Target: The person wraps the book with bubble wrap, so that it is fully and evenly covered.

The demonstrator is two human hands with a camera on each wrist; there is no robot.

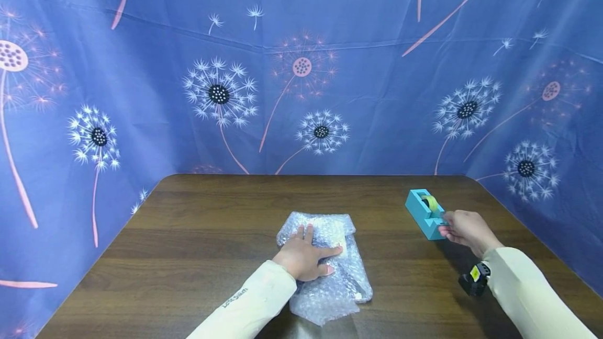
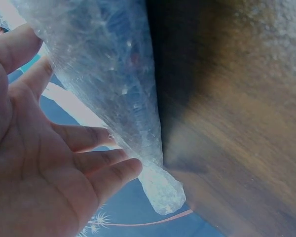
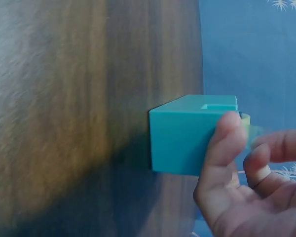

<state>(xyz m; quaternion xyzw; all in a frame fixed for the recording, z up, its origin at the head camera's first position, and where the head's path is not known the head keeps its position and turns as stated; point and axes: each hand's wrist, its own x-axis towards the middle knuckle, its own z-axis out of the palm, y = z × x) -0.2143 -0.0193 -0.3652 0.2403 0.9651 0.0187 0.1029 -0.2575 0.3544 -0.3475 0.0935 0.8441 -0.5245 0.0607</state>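
A bubble-wrapped package point(image 1: 355, 268) lies near the middle of the table, its wrap folded over on top. My left hand point(image 1: 301, 259) rests on it with fingers spread. In the left wrist view those fingers touch the side of the clear bubble wrap point(image 2: 108, 64). To the right, my right hand point(image 1: 468, 230) is at the front end of a turquoise tape dispenser point(image 1: 421, 218) holding a yellowish tape roll point(image 1: 430, 203). In the right wrist view, thumb and forefinger pinch the clear tape end point(image 3: 256, 134), while another finger is against the dispenser point(image 3: 182, 140). What the package contains is hidden.
The brown wooden table point(image 1: 212, 234) has rounded far corners. A blue cloth point(image 1: 377, 93) printed with dandelions hangs behind it and along both sides. A black wrist camera point(image 1: 473, 280) with a yellow label sits on my right wrist.
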